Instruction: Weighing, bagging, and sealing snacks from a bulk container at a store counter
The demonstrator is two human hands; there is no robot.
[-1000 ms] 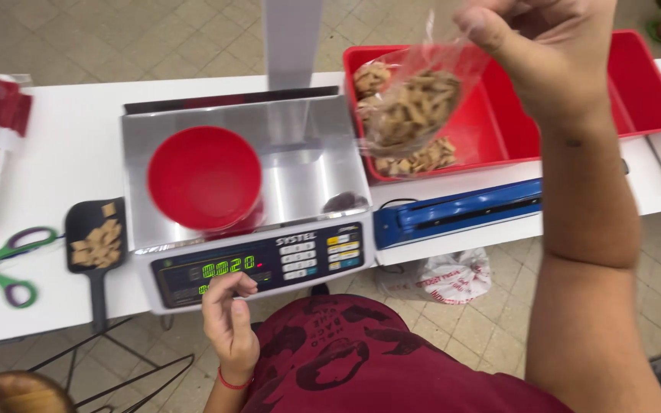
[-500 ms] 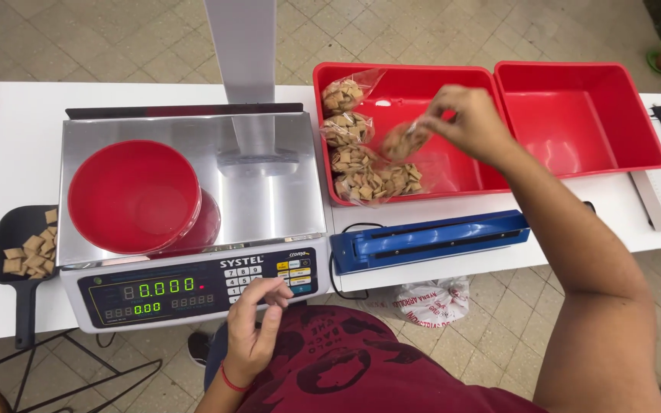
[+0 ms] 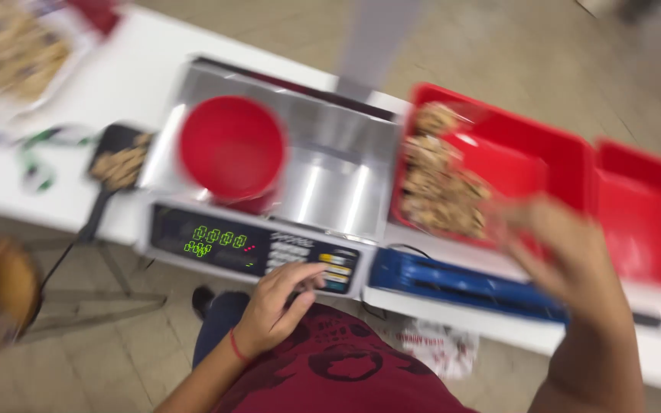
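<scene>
Hands at scale and tray

Left hand (image 3: pixel 281 302) open, our fingertips on the scale (image 3: pixel 269 229) keypad, grasping nothing. Right hand (image 3: pixel 568 256) blurred over the red tray (image 3: pixel 552 164) edge; we cannot tell its grip. Bagged snacks (image 3: pixel 437 180) lie in that tray on the counter (image 3: pixel 139 61); red bowl (image 3: pixel 231 149) sits on the scale.

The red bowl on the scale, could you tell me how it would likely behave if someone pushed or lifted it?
The red bowl looks like thin plastic and shows nothing inside, so it is probably light to lift. It sits on the scale's smooth steel pan, so a push would likely slide it. It looks low and wide, so tipping seems unlikely.
</scene>
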